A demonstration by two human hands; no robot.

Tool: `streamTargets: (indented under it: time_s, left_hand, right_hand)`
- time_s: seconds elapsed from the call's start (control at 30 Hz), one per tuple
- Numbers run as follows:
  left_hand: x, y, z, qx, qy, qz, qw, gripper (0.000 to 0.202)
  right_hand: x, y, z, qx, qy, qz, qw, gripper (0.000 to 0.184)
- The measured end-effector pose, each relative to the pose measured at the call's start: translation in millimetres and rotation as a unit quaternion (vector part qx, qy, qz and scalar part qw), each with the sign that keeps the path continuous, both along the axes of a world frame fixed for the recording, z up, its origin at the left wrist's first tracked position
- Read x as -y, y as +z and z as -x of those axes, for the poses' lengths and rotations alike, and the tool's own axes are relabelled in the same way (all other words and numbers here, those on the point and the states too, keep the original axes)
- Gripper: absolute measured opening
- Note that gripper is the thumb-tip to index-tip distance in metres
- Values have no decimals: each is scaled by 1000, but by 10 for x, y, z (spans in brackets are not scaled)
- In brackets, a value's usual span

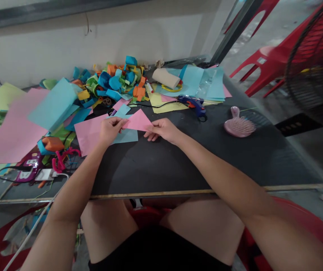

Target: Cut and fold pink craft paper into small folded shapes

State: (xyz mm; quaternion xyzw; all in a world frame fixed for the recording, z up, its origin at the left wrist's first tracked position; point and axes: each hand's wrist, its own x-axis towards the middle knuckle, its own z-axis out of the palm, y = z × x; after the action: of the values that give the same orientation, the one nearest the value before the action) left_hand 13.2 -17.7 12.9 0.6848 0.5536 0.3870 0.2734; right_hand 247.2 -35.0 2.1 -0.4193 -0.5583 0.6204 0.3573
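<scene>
A small piece of pink paper (139, 121), folded to a triangle, is stretched between my two hands above the dark table. My left hand (111, 129) pinches its left corner. At the right corner, my right hand (163, 130) grips it between thumb and fingers. Beneath and left of my left hand lies a larger pink sheet (88, 131). A light blue sheet (129, 136) lies partly hidden under the folded paper and my left hand.
Folded colored paper pieces (113, 81) are heaped at the back. A glue gun (193, 104) lies behind my right hand, a hairbrush (239, 124) to the right. Colored sheets (17, 120) and a power strip (31, 167) cover the left. A fan (316, 64) stands beyond the right edge.
</scene>
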Motion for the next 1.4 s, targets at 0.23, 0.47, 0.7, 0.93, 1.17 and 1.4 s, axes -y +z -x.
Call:
streamTargets:
  time_s: [0.23,0.47,0.7,0.93,1.17,1.4]
  left_hand:
    - [125,-13,-130,-165,-48,-111,979,33]
    - [141,40,-203,82,-79,109,987,38]
    - [146,147,-188,104,-77,140,982,36]
    - [167,111,-147,-17,1,57,998,44]
    - [49,52,-38,62,-82,112,988,39]
    - [189,62,-169,106,-189,218,952,41]
  right_hand:
    - [20,-96,32,34,38,-69,996,51]
    - [46,-91,40,31,0,-109,994,47]
    - [41,-76,55,-8,9,-83,996,53]
    - [25,-100,61,-14,-17,-65,998,58]
    - [-19,-84,30,-19,-51,-46,997,54]
    - [-69,-34,-26,-10,-31,-21,999,43]
